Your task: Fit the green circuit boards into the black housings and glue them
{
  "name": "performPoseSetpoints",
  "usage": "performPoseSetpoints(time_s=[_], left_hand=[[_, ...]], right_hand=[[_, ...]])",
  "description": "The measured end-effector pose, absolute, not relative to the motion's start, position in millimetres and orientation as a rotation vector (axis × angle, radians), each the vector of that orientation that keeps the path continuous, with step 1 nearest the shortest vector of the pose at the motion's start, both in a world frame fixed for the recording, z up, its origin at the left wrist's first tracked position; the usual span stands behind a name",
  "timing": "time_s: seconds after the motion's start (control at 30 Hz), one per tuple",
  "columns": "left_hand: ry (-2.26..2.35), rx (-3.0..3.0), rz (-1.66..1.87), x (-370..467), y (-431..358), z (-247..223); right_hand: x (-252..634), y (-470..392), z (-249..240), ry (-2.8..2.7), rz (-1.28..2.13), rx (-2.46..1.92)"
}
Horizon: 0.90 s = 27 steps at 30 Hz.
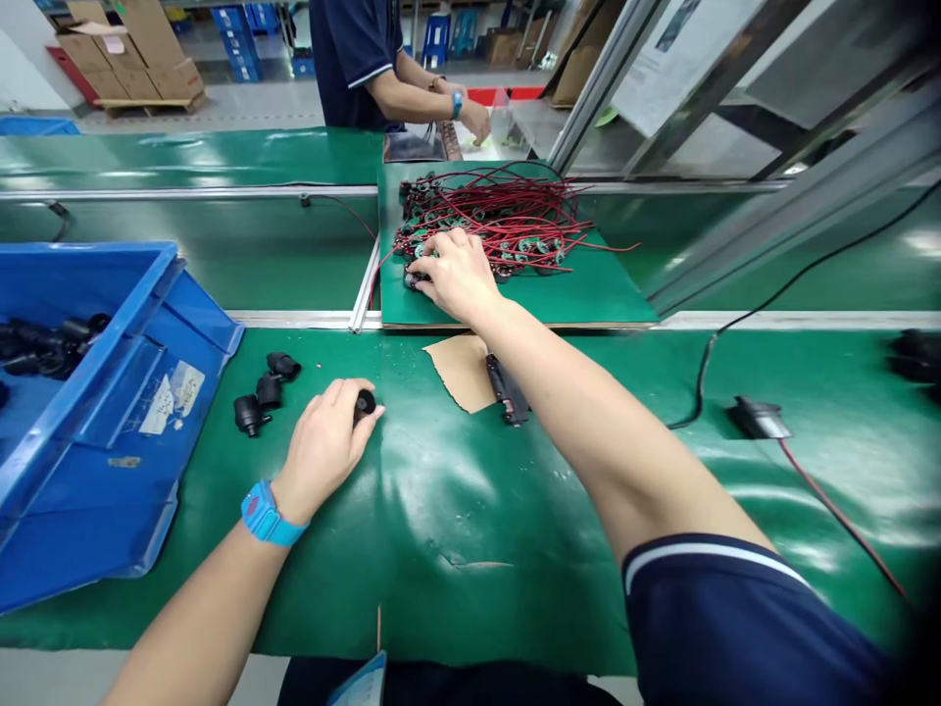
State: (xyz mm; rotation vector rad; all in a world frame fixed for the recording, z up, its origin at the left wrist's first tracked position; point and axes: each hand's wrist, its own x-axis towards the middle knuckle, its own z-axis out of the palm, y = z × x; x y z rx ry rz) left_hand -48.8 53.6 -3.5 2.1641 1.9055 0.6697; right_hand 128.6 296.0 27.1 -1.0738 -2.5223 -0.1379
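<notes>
Between the thumb and curled fingers of the left hand (327, 436), a black cylindrical part (365, 403) sits with its round end facing up and toward the viewer; the hand rests low near the table, an attitude that probably steadies the piece. At the right hand (465, 277), extended forward, thumb and fingertips stand narrowly spaced about a dark end piece (413, 279) at the near left edge of the wired pile (515, 211); whether they grip it or merely touch it cannot be told. The pile, red leads trailing mainly to the right, lies on a green board (610, 306), its dark ends turned leftward, presumably for easy grasping. Just left of the left hand lie three black fittings (269, 390), apparently kept within short reach; beyond them stands a tilted blue bin (95, 510) containing similar pieces. Below the right forearm, a black device (507, 392) lies partly upon brown cardboard (460, 371). Farther right on the green table (412, 529) rests a black connector (761, 419) with cables. Across the bench, a co-worker (353, 64) works with both arms forward.
</notes>
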Motion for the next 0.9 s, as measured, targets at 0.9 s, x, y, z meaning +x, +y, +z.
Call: performPoseSetpoints(time_s=[0.9], left_hand=[[0.635, 0.810, 0.905, 3, 11, 28]], right_hand=[[218, 60, 105, -2.307, 0.806, -0.664]])
